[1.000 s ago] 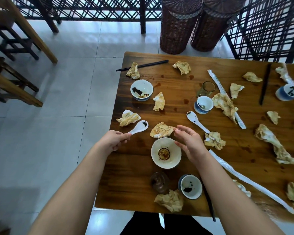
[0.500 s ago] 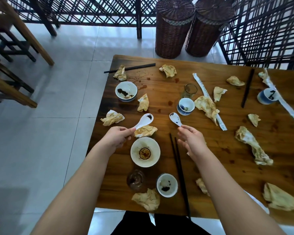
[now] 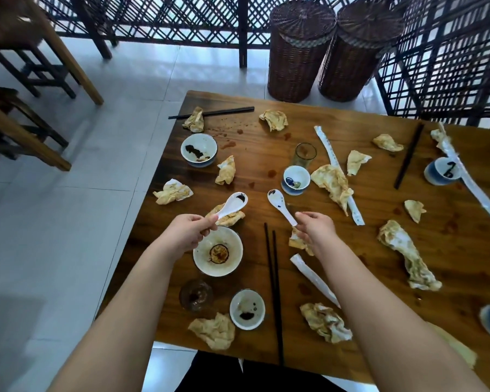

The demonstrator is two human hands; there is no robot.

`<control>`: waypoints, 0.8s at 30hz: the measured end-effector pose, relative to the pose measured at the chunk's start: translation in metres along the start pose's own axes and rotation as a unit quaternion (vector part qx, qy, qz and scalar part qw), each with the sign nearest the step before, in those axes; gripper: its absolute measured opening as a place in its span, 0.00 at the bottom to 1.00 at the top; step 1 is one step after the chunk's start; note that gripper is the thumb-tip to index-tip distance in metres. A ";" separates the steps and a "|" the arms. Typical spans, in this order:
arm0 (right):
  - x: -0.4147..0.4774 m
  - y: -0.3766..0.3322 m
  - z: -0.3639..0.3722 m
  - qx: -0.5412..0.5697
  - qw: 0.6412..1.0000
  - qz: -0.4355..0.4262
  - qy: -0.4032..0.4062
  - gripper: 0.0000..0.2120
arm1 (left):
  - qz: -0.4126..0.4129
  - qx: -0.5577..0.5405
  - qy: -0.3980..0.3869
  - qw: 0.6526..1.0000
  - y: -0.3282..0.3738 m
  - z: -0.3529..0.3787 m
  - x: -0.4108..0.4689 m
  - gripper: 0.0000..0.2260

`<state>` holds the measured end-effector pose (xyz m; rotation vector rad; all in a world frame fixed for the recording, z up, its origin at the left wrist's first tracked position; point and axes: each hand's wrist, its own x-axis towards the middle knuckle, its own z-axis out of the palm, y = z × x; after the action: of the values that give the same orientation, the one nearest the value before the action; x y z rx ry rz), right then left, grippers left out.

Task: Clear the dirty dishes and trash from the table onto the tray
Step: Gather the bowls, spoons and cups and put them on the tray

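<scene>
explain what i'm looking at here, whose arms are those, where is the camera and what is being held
There is no machine here: these are a person's two bare arms, filmed by a wide-angle camera worn on their head and looking down. The left hand pinches a white spoon by its handle, near a dirty bowl. The right hand pinches a second white spoon. On the wooden table lie small cups, black chopsticks, a glass, crumpled napkins and long paper sleeves. No tray is in sight.
</scene>
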<state>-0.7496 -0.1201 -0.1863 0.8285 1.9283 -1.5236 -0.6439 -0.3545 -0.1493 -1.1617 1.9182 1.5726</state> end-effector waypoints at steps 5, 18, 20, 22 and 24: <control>0.009 0.003 0.006 -0.053 0.998 0.000 -0.022 0.10 | 0.003 -0.004 0.006 1.000 0.002 0.008 -0.008 0.14; 0.005 0.002 0.014 -0.066 0.993 0.050 -0.085 0.04 | 0.003 -0.053 0.017 0.998 0.001 0.002 -0.018 0.14; 0.003 0.006 0.014 -0.047 0.993 0.061 -0.094 0.04 | 0.003 -0.056 0.014 0.998 0.000 0.003 -0.020 0.14; 0.000 0.009 0.014 -0.035 0.993 0.066 -0.094 0.04 | 0.002 -0.055 0.011 0.998 -0.003 0.004 -0.021 0.14; -0.003 0.010 0.013 -0.029 0.993 0.072 -0.091 0.03 | 0.000 -0.059 0.013 0.998 -0.007 0.005 -0.022 0.14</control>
<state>-0.7394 -0.1318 -0.1937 0.7581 1.7347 -1.4006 -0.6269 -0.3422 -0.1384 -1.2356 1.8631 1.6995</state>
